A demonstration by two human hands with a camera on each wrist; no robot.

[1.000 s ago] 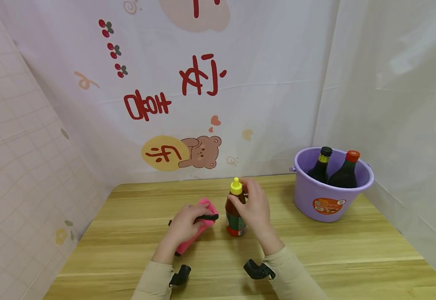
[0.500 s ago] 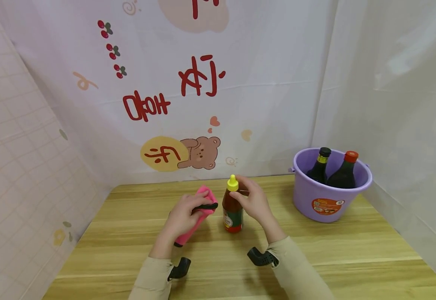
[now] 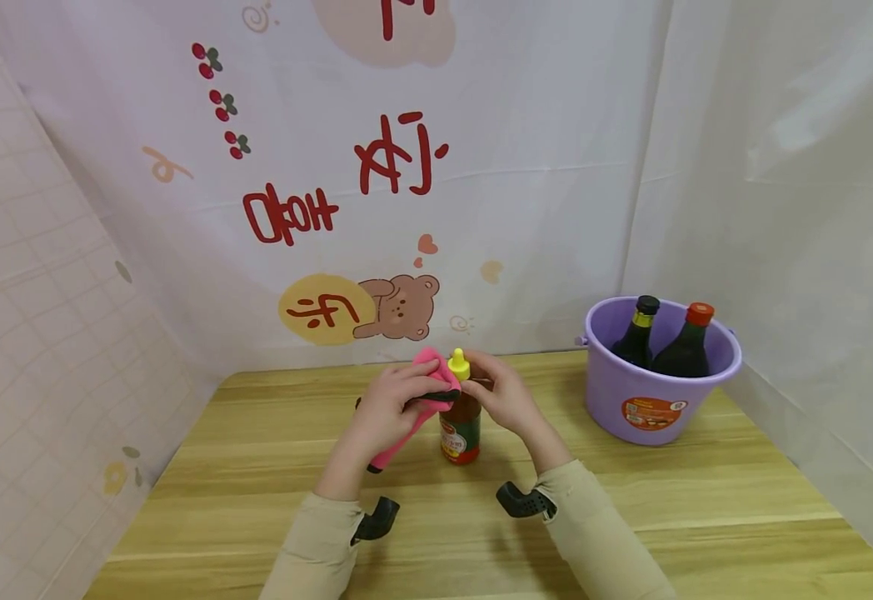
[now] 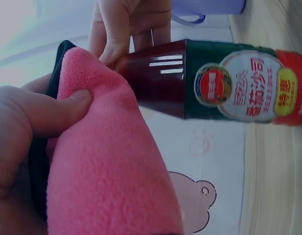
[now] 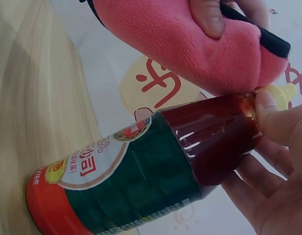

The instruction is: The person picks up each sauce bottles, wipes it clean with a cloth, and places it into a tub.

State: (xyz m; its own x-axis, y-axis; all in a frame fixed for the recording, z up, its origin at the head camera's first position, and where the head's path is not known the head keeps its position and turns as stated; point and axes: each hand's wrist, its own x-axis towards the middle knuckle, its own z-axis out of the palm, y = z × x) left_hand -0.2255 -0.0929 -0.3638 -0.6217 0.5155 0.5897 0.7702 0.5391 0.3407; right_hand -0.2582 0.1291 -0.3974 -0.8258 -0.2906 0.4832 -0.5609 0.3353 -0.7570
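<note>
A ketchup bottle [image 3: 461,435] with a yellow nozzle cap [image 3: 458,365] and a green and red label stands nearly upright at the wooden table, between the hands. My right hand [image 3: 506,396] pinches its neck just below the cap, the thumb showing in the right wrist view. With its fingers and thumb, my left hand [image 3: 387,410] grips a folded pink cloth [image 4: 111,161] edged in black. In the right wrist view, the cloth [image 5: 175,39] lies against the bottle's neck on the left. The far side of the neck is hidden.
On the right of the wooden table [image 3: 714,508], a purple bucket [image 3: 609,392] holds two dark bottles, one with a black cap [image 3: 648,305] and one with a red cap [image 3: 700,313]. A printed white curtain [image 3: 541,208] hangs behind the table.
My left hand has brought the cloth up and to the right, against the bottle. The bottle has shifted slightly left and turned, so its white label patch now shows. The bucket stays put.
</note>
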